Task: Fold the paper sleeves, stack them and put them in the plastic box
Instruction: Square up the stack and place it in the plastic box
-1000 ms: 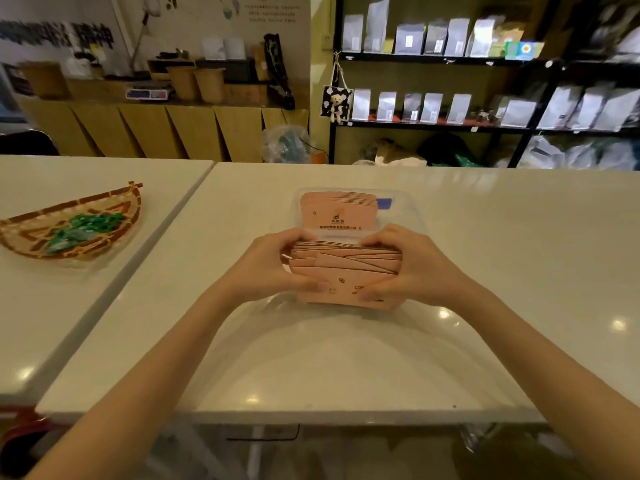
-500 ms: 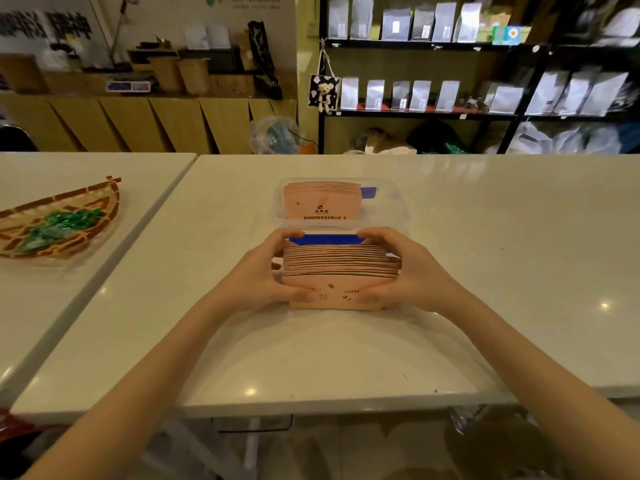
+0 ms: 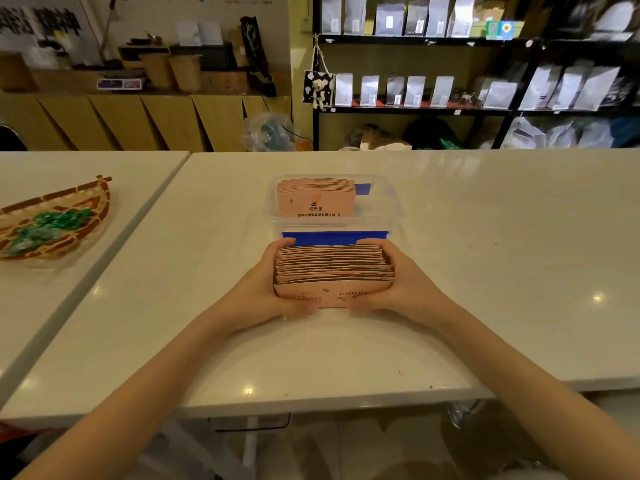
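Left hand (image 3: pixel 273 282) clamps stack's left end; stack of paper sleeves (image 3: pixel 334 271) stands on edge on desk (image 3: pixel 485 237), likely to square edges; right hand (image 3: pixel 398 282) clamps right end. Plastic box (image 3: pixel 391 209) just beyond, part-filled.

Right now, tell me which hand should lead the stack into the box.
Neither clearly: the left hand and right hand clamp opposite ends of the stack. The plastic box sits straight ahead, its free space rightward, so probably the right.
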A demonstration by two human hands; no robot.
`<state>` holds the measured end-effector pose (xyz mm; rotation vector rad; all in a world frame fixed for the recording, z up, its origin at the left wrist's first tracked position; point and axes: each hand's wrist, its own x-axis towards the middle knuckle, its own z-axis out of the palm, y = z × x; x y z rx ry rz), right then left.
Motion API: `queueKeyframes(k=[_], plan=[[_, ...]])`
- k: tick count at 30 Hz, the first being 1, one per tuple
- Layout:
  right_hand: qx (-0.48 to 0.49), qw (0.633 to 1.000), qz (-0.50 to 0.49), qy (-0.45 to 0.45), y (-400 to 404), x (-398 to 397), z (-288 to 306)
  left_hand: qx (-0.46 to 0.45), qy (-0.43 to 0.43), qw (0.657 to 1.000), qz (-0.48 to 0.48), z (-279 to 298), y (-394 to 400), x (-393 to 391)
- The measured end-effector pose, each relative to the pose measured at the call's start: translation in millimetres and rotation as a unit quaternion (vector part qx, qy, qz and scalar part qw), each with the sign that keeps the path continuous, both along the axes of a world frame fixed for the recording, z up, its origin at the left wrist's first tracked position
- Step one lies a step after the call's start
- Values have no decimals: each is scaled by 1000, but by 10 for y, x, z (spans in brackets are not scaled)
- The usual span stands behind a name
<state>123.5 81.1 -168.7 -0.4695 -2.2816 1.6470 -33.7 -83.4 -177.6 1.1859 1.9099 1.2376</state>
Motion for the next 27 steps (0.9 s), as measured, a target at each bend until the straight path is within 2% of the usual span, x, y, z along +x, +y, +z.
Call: queueKeyframes(k=[9, 27], plan=[[1, 999, -33, 26, -133, -96, -8, 65, 17, 996, 60, 6, 22, 100], [-18, 999, -18, 29, -133, -81, -10, 22, -7, 999, 38, 6, 37, 81]])
